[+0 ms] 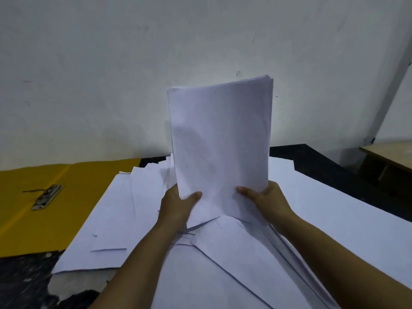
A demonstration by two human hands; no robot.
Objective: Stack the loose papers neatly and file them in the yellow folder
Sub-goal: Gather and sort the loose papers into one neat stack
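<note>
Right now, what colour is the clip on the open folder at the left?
Dull silver-grey metal clip, on the yellow folder; the head view shows it best.

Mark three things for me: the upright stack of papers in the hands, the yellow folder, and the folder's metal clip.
upright stack of papers point(220, 139): head view, middle of the front sheet.
yellow folder point(33, 233): head view, bare part of the open near flap.
metal clip point(48, 196): head view, middle of the metal bar.

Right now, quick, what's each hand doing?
Left hand: closed on the lower left edge of the upright stack of paper.
Right hand: closed on the stack's lower right edge.
</note>
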